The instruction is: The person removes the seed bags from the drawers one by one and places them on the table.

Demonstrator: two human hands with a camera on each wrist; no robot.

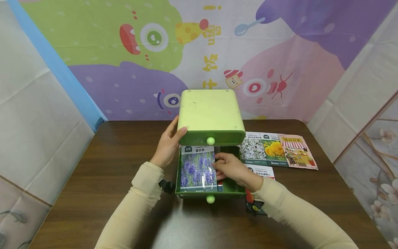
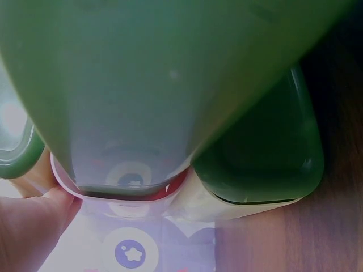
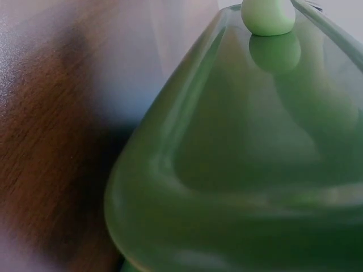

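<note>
A light green drawer box [image 1: 211, 109] stands on the table, its lower drawer [image 1: 192, 195] pulled out. My left hand [image 1: 166, 145] holds the box's left side, thumb at the front top corner; part of this hand [image 2: 31, 232] shows in the left wrist view. In the open drawer lies a seed packet [image 1: 198, 169] with a picture of purple flowers. My right hand [image 1: 234, 171] reaches into the drawer, its bent fingers pinching the packet's right edge. Part of another packet shows beneath it. The right wrist view shows a green drawer front [image 3: 244, 141] with a round knob [image 3: 267, 16].
Right of the box lie a white-flower packet [image 1: 252, 148], a yellow-flower packet [image 1: 275, 150] and a pink packet [image 1: 298, 152] with a shop picture. Another packet [image 1: 262, 170] is partly hidden under the right forearm. A cartoon cloth hangs behind the brown table [image 1: 124, 180].
</note>
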